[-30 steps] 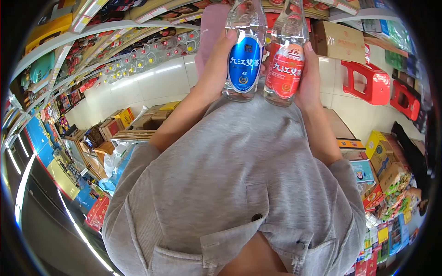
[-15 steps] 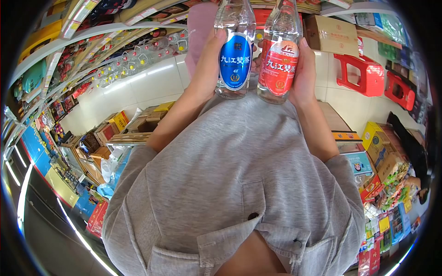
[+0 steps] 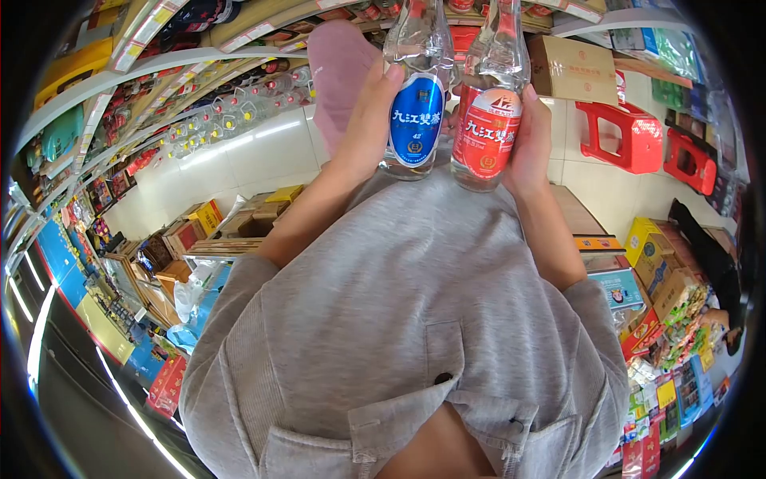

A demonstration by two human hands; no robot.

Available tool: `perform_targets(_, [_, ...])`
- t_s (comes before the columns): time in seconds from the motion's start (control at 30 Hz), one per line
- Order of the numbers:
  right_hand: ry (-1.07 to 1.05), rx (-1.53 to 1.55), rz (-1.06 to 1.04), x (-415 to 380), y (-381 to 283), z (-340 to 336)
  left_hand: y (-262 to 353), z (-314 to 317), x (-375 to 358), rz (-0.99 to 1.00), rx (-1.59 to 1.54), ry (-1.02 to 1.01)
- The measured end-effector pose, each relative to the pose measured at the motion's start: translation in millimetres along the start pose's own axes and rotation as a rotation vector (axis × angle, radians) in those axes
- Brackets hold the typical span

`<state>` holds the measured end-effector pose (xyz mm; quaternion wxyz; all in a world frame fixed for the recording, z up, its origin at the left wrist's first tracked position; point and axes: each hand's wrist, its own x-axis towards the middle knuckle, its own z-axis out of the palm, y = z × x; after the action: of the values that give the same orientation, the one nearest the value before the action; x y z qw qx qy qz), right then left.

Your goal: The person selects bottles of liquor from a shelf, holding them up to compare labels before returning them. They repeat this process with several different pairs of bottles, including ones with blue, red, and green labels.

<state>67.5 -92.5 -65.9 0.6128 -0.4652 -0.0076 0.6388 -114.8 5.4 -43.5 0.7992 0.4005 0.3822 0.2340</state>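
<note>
Two clear glass bottles stand upright side by side at the top middle of the view, with a narrow gap between them. My left hand (image 3: 369,120) is closed around the blue-labelled bottle (image 3: 416,120), its thumb at the upper edge of the label. Around the red-labelled bottle (image 3: 485,136) my right hand (image 3: 530,148) is closed, thumb along its right side. Most of the fingers are hidden behind the glass. Both bottle necks reach the top edge of the frame.
Shelves of goods (image 3: 247,36) curve across the top. Large clear jugs (image 3: 239,108) line the left floor. A pink object (image 3: 339,72) is beyond my left hand. At the right are a cardboard box (image 3: 573,70), red stools (image 3: 626,140) and stacked packages (image 3: 678,311).
Both hands and bottles have moved slightly down and to the right. The blue-labelled bottle leans a little differently, and more of the pink object shows.
</note>
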Motion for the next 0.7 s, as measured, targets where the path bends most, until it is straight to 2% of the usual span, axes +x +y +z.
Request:
perform_targets(0.17, [0.011, 0.032, -0.032, -6, -7, 4, -1, 3, 2, -0.076, -0.030, -0.021])
perform_targets(0.27, [0.028, 0.035, -0.055, -9, -9, 8, -9, 3, 10, 0.007, -0.013, 0.003])
perform_targets(0.4, [-0.035, -0.003, -0.080, -12, -14, 8, -2, 9, 10, -0.033, -0.024, -0.007])
perform_targets(0.7, [0.002, -0.004, -0.089, -8, -9, 0, -11, 8, 16, -0.073, 0.046, 0.035])
